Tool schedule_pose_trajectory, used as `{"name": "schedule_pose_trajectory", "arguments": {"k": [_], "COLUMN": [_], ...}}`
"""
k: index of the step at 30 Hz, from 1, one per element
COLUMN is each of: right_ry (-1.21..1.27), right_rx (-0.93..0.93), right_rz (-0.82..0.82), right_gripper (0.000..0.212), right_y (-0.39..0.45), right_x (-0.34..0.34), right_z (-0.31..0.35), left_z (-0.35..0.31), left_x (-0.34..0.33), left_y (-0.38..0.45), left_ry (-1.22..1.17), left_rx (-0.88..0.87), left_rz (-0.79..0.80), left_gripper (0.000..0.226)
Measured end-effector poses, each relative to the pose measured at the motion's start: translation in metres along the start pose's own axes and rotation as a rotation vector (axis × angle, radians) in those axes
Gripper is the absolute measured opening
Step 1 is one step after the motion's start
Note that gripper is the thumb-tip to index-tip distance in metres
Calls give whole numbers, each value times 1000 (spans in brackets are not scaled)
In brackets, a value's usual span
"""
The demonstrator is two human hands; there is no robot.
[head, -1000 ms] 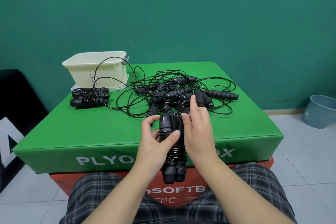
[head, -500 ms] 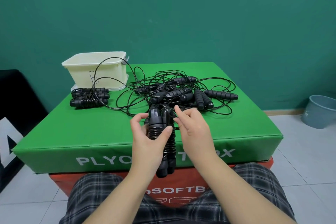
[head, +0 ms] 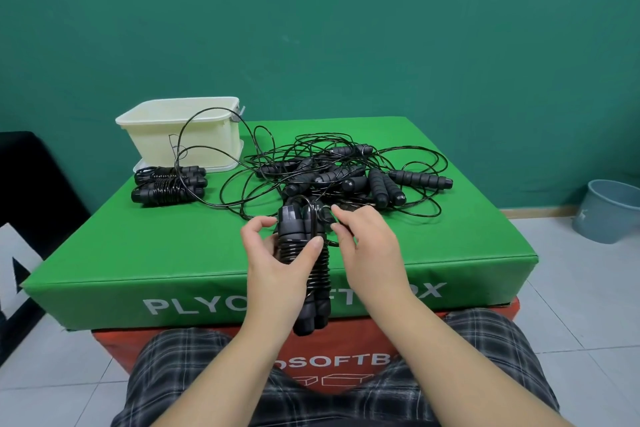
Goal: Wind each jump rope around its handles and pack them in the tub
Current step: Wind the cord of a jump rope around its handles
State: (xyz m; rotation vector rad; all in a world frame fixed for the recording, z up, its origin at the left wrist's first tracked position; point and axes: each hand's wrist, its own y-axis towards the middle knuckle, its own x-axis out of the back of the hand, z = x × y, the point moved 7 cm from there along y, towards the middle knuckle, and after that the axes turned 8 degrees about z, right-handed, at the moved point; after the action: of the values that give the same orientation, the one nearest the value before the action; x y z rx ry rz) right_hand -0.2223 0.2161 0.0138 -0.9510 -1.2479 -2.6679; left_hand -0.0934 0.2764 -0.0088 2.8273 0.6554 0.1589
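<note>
My left hand (head: 277,260) grips a black jump rope bundle (head: 313,274), its two handles side by side with cord coiled round them, held upright over the front edge of the green box. My right hand (head: 367,243) pinches the loose cord end at the top of that bundle. A cream tub (head: 183,135) stands at the back left. In front of it lie wound rope bundles (head: 168,185). A tangle of loose black ropes and handles (head: 346,180) fills the middle of the box top.
The green plyo box (head: 138,253) sits on a red one (head: 381,364). A grey bucket (head: 609,215) stands on the tiled floor at right. A black object (head: 31,204) is at left. My plaid-covered legs are below.
The held bundle has shifted left and tilted slightly. My right hand has moved from beside the handles up to the cord at the bundle's top.
</note>
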Motion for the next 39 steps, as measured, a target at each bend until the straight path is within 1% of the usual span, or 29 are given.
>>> {"name": "schedule_pose_trajectory", "arguments": {"k": [3,5,8,11,14,17,19,22,23,27,29,30,32,33,36,39], "right_ry": [5,14,41,91,160,207,323,564,601,509,422,355,259,246,309,367], "right_rx": [5,23,71,84,13,-49,-126,-335,-355,-251,-164,-113,-46,-48,-93,-134], "right_rz": [-14,-11,56,107,83,74,104,100,79,24,18,20,3,-17,-59,-1], "right_gripper": [23,21,20,21,24,24,21,33,34,31,15,10,16,16,21,30], "right_y": [-1,0,3,3,2,1,2,-4,-6,-5,-4,-4,-5,-5,-5,-3], "right_x": [0,1,-3,-3,2,4,2,0,1,6,5,4,3,4,10,12], "right_z": [2,5,10,7,-2,-6,-9,-19,-19,-11,-3,3,12,14,11,7], "left_z": [-1,-2,-3,0,4,4,1,-3,-4,-5,-4,-3,-1,-1,-4,-6], "left_x": [1,0,-2,-1,-2,-3,-1,-1,-1,-4,-3,-3,-4,-4,-5,-6], "left_y": [0,-1,-1,3,7,9,11,13,13,13,14,14,14,14,14,11], "left_ry": [25,88,208,212,138,52,15,16,6,-31,0,12,5,-8,-42,-68], "left_rx": [-10,-52,-94,-86,-49,-26,-32,-50,-48,-37,-52,-56,-59,-62,-78,-84], "left_rz": [5,26,75,124,178,197,216,252,264,288,291,291,287,278,250,211], "left_gripper": [49,49,51,54,56,53,53,54,54,53,50,48,46,45,43,38]}}
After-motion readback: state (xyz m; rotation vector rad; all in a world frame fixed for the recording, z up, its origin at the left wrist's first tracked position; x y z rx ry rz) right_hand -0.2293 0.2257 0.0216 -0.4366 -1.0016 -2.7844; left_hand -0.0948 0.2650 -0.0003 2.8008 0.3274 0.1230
